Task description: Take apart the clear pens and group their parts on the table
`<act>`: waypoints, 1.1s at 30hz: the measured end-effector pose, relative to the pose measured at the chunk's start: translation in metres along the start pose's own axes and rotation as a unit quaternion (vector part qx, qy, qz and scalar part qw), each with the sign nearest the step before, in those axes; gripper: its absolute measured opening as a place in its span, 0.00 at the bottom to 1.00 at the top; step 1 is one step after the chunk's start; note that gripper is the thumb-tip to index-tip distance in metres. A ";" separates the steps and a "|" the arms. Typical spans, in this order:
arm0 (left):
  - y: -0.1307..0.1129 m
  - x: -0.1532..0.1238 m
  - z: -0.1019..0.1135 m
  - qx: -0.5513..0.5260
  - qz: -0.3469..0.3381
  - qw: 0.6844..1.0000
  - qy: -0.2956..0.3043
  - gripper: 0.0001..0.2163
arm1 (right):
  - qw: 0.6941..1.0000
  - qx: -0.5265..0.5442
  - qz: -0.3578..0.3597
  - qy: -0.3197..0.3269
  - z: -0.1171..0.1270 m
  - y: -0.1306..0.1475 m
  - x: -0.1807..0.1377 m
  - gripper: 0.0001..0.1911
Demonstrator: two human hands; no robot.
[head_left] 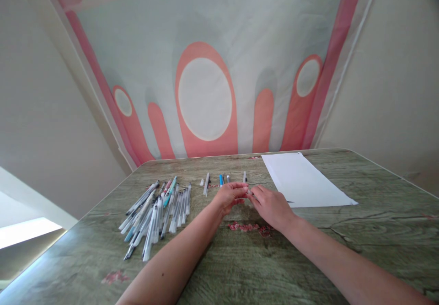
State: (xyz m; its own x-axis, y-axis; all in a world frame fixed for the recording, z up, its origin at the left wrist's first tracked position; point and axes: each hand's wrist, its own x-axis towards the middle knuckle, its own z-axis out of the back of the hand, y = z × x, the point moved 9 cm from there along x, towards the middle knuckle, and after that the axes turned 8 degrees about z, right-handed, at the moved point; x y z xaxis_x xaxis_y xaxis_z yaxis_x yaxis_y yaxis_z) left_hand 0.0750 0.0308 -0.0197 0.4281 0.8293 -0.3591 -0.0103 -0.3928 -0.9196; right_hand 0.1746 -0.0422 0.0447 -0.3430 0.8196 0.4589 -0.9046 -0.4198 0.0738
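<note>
Left hand point(230, 196) and right hand point(271, 205) meet on a slim pen piece point(249, 191) above the table

The two hands come together near the middle of the wood-patterned table point(343, 236), fingertips close to one another. Both are closed in a pinch on the slim pen piece, the left with its fingers stretched towards the right, the right with its fingers bent and its back turned up. The piece is small and largely covered by the fingers, so it is hard to tell exactly which part of a pen it is.

Just beyond the hands, a few things lie apart in a loose row: a small clear cap point(201, 182), a clear pen barrel point(206, 184), a blue marker point(221, 180), a grey-topped pen point(228, 178) and another clear pen point(244, 176).

To the left of the hands spreads a pile of pens point(154, 216), mostly clear or whitish, with a teal one point(169, 192) near its far end. To the right, a white sheet of paper point(305, 181) lies flat, its near edge close to the right hand. Red blossom prints point(245, 227) mark the tabletop below the hands. Behind the table hangs a backdrop point(245, 67) with pink arch shapes.
</note>
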 end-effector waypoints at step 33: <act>-0.071 0.013 0.041 0.622 -0.190 0.725 -0.226 0.10 | 0.990 0.107 0.028 -0.086 0.013 -0.007 0.009 0.14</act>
State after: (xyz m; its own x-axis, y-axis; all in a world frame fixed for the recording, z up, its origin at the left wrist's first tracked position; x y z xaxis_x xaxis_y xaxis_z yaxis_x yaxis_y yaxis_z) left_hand 0.0445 0.0852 0.0342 0.2765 0.9395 0.2020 -0.8969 0.3278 -0.2970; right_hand 0.1809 -0.0367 0.0598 -0.3269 0.7216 0.6103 -0.8043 -0.5515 0.2213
